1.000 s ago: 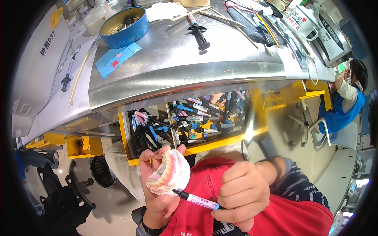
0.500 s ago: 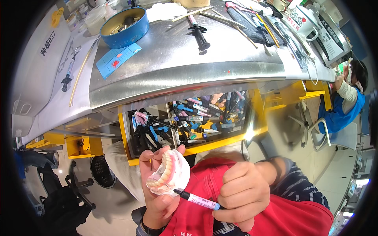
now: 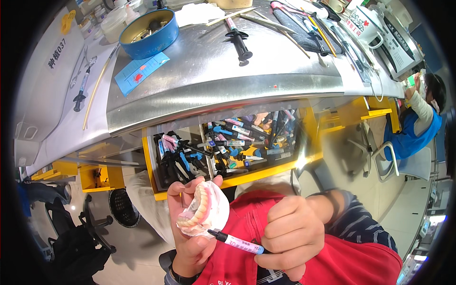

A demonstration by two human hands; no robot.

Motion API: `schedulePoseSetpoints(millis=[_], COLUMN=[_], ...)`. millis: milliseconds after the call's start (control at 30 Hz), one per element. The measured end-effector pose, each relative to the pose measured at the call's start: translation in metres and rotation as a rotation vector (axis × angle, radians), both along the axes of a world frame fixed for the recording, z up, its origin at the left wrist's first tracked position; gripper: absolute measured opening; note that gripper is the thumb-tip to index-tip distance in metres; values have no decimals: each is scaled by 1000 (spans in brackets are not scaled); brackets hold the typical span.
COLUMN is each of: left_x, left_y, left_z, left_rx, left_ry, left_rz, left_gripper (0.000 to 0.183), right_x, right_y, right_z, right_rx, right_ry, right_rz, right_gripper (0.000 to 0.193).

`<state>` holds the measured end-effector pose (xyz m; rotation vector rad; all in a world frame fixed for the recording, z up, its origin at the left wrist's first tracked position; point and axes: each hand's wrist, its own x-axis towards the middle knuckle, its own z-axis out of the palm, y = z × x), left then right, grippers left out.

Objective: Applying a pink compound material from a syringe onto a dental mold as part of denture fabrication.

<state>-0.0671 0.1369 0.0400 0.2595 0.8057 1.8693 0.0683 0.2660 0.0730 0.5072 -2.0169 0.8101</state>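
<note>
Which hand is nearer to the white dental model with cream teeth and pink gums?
Left. The left hand holds the dental model; the right hand is off to its right, holding a cylindrical white syringe, black tip toward it.

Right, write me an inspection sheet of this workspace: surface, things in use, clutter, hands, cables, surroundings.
Surface: metal bench, small red speck near its front edge.
Things in use: dental model with teeth; labelled syringe, dark tip at the model's edge, contact unclear.
Clutter: blue tin, blue card, spare syringe; open yellow drawer with jumbled syringes.
Hands: left hand holds the model; right hand grips the labelled syringe.
Cables: thin white cord, right of bench.
Surroundings: person in blue vest, right; black bin, left.
</note>
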Motion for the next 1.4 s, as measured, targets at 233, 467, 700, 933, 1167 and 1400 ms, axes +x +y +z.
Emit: schedulePoseSetpoints(millis=[233,467,700,933,1167,1400], left_x=[1,0,0,-2,-2,-2], left_y=[0,-1,-1,0,1,1], left_z=[1,2,2,7,7,9], left_rx=[-5,0,18,-44,-21,-29], left_ry=[-2,-33,-59,-63,-57,-67], left_rz=[4,-7,-18,-54,-55,-73], left_gripper=[91,89,87,92,91,91], right_x=[1,3,1,3,4,4], right_y=[1,-1,-1,0,3,3], right_z=[1,0,1,2,3,3], right_rx=[-4,-16,1,-7,16,13], right_ry=[-7,-8,7,-13,-5,-6], right_rz=[2,-5,-10,13,-12,0], right_gripper=[56,39,56,37,56,56])
